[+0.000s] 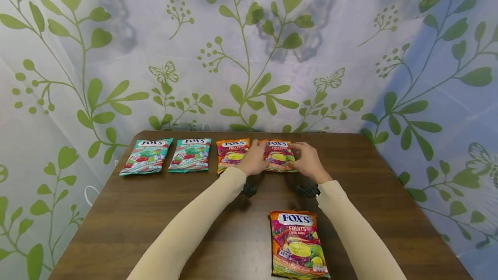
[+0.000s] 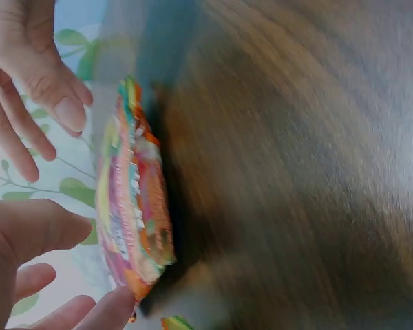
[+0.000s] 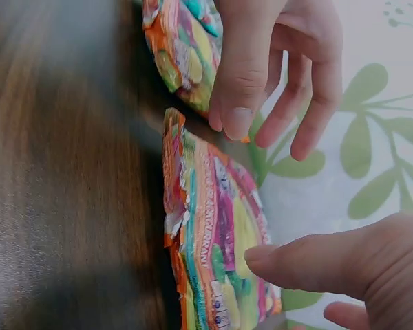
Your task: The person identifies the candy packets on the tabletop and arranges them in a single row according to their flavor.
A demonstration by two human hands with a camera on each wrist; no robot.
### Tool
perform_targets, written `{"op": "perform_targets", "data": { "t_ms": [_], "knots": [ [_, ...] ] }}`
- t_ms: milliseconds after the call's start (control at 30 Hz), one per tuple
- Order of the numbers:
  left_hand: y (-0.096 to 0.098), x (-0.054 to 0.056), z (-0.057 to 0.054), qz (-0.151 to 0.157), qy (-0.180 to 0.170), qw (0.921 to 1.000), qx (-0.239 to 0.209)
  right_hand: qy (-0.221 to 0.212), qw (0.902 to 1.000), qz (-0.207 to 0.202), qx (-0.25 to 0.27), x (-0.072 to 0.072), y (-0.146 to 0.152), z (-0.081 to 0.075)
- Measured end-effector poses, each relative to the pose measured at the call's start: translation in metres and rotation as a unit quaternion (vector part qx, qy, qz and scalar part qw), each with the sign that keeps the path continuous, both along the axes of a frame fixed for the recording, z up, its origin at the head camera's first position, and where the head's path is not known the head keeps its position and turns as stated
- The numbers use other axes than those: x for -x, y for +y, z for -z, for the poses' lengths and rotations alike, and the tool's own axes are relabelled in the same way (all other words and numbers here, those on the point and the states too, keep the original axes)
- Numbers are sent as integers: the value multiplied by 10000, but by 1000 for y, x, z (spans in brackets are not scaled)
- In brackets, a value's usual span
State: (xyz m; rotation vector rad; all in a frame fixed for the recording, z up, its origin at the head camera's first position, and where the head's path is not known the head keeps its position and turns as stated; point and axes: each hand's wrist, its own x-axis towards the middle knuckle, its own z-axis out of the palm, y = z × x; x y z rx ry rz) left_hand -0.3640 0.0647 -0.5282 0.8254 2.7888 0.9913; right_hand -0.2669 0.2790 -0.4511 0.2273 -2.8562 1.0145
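Note:
An orange and purple bag of Fox's Fruits candy (image 1: 278, 154) lies flat in the back row, between my two hands. My left hand (image 1: 254, 159) is at its left edge, with the fingers relaxed and curled round nothing. On the other side, my right hand (image 1: 308, 162) has thumb and fingers spread at the bag's right edge. In the right wrist view the right thumb (image 3: 303, 258) lies over the front of the bag (image 3: 224, 240); whether it presses cannot be told. The left wrist view shows the bag (image 2: 134, 199) edge-on between both hands.
Left of my hands in the same row lie another Fruits bag (image 1: 232, 152) and two teal Mint Blossom bags (image 1: 189, 154) (image 1: 147, 156). A further Fruits bag (image 1: 298, 245) lies near the front of the brown wooden table (image 1: 218, 245). Behind hangs a leaf-patterned curtain (image 1: 249, 55).

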Motion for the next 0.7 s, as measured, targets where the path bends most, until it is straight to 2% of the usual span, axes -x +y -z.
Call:
{"op": "perform_targets", "data": {
  "t_ms": [133,267,367,400,533,567,633,700],
  "knots": [
    [-4,-7,-6,92,-241,9992,-293,331,9993,-61,145,-12,0,-2],
    [-9,-30,-30,328,-578,9965,-510,468,9980,-79,414,-29,-1,0],
    [-12,-45,-39,513,-454,9962,-536,406,9971,-88,638,-45,-1,2],
    [-14,-46,-33,608,-337,9958,-591,384,9968,-98,692,-51,-1,2],
    [-24,-79,-58,937,-689,9911,-643,254,9963,-146,805,-73,0,3],
    [-27,-82,-56,1059,-706,9896,-674,226,9964,-171,804,-78,0,3],
    [-32,-101,-74,1207,-1067,9847,-672,218,9969,-214,721,-88,2,3],
    [-37,-112,-78,1342,-1203,9812,-695,204,9977,-231,611,-97,3,2]
  ]
}}
